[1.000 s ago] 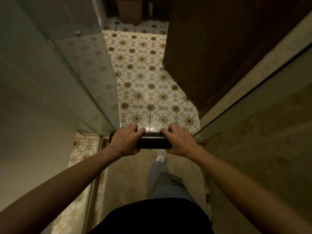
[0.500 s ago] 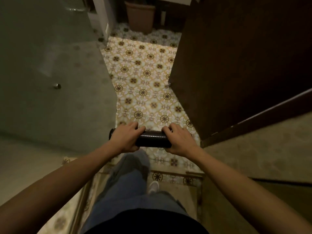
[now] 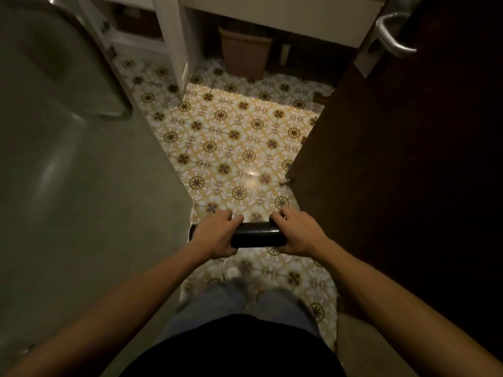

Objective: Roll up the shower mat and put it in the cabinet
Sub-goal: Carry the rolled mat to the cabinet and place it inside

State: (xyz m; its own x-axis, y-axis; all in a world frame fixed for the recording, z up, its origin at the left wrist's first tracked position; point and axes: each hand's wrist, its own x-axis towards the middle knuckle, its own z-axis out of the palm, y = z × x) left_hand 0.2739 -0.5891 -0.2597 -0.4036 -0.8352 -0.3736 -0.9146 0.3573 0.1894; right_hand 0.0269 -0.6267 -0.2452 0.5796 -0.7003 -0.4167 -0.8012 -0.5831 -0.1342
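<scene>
The shower mat [image 3: 257, 234] is a tight black roll, held level in front of me above the patterned floor. My left hand [image 3: 216, 235] wraps around its left end, with a short stub of the roll showing past the hand. My right hand [image 3: 298, 234] grips the right end and hides it. A white cabinet [image 3: 174, 44] stands at the far end of the room; I cannot tell whether it is open.
A glass shower panel [image 3: 81, 159] fills the left side. A dark wooden door [image 3: 394, 159] with a metal lever handle [image 3: 392, 36] stands open on the right. A brown bin [image 3: 243, 54] sits under the far counter. Patterned tile floor [image 3: 231, 137] runs between them.
I have stepped out of the shower onto the tiled floor, and the far cabinet, bin and door handle have come into view. Both hands keep the same grip on the roll.
</scene>
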